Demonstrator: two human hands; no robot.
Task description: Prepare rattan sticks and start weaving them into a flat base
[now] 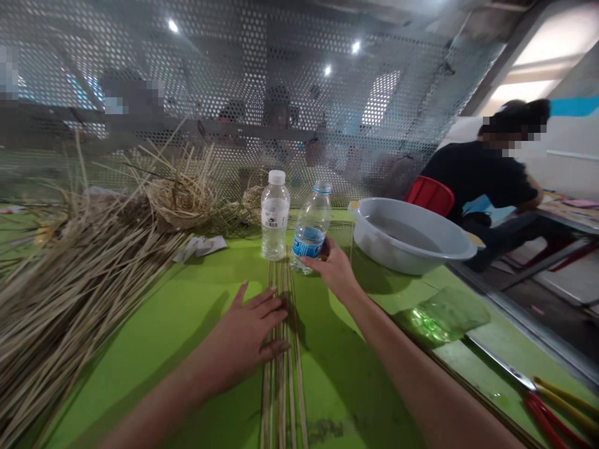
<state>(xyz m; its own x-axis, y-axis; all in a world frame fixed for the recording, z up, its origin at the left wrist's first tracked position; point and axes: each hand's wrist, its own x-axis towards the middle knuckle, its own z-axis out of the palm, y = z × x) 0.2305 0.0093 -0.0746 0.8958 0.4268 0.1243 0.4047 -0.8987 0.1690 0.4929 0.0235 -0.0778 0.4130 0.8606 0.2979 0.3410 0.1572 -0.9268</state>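
My left hand point(250, 330) lies flat with fingers stretched out, pressing on a row of thin straw strips point(283, 374) laid side by side on the green table point(154, 330). My right hand point(334, 265) is curled round the base of a tilted plastic water bottle with a blue label point(309, 227). A second bottle with a white cap point(274, 215) stands upright just left of it, at the far end of the strips.
A big heap of loose straw point(70, 280) covers the table's left side, with woven nest-like bundles point(180, 199) behind it. A white basin point(409, 234) stands at the right, a green plastic bag point(444, 315) and red-handled pliers point(547, 405) nearer. A person in black point(486, 171) sits beyond.
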